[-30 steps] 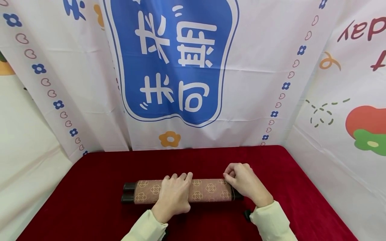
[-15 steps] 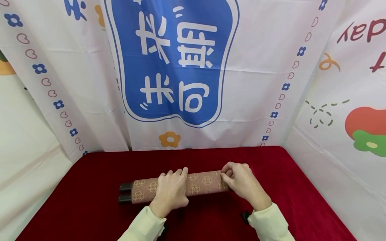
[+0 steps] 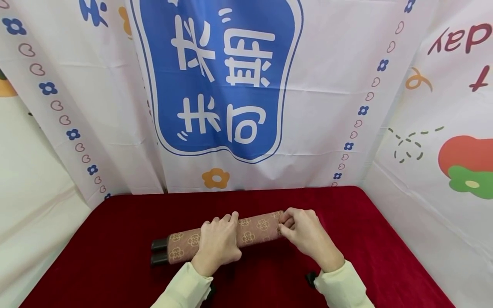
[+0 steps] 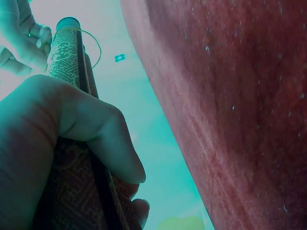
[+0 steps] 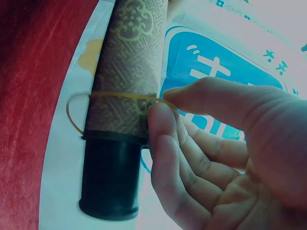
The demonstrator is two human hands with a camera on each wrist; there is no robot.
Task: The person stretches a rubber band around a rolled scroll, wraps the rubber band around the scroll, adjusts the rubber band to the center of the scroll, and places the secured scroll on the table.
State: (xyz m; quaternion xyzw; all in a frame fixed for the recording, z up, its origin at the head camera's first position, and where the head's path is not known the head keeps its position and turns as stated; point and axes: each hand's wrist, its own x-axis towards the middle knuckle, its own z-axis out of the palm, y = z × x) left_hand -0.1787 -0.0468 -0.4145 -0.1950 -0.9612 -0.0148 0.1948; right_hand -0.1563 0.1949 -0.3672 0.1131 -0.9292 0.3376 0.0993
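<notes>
A rolled scroll in brown brocade with gold flower motifs is held slantwise over the table, its right end higher in the head view. Two black rod ends stick out at its left. My left hand grips the roll around its middle; in the left wrist view, the thumb and fingers wrap it. At the right end, my right hand pinches a thin yellowish rubber band between thumb and index finger. That band loops around the scroll near a black end cap, with slack standing out on one side.
Red velvet cloth covers the table. A white printed curtain hangs along its back edge, and side curtains flank it. A small black object shows beside the right sleeve.
The scroll has gone from level to slanted, its right end rising and shifting left. Both hands have moved slightly left with it, and its right black end is now hidden in the head view.
</notes>
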